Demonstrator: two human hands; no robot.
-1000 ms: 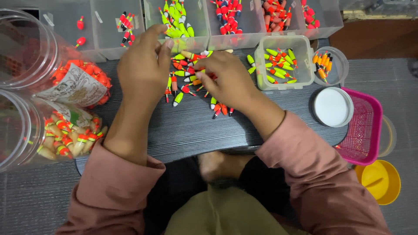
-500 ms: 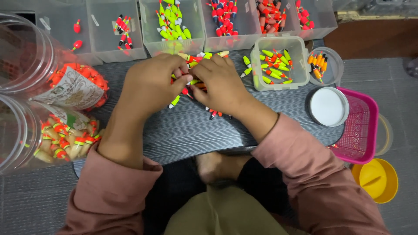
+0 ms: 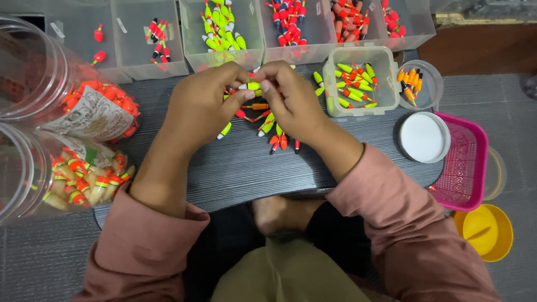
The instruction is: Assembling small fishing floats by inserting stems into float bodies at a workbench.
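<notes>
My left hand (image 3: 201, 106) and my right hand (image 3: 291, 100) meet over a dark wood-grain board (image 3: 246, 162). Between their fingertips they pinch one small yellow-green fishing float (image 3: 253, 86). Under and around the hands lies a loose pile of floats (image 3: 268, 126), red, orange and yellow-green. Both palms hide part of that pile.
Clear sorting bins line the back: one with yellow-green floats (image 3: 222, 28), one with red floats (image 3: 288, 25). A small clear tub (image 3: 358, 81) of mixed floats is at the right, beside a round cup (image 3: 417, 84), a white lid (image 3: 423, 137) and a pink basket (image 3: 461, 162). Two big jars (image 3: 45, 112) lie at the left.
Both hands have drawn back from the far bins toward me and come together, fingertips now pinching one yellow-green float above the pile.
</notes>
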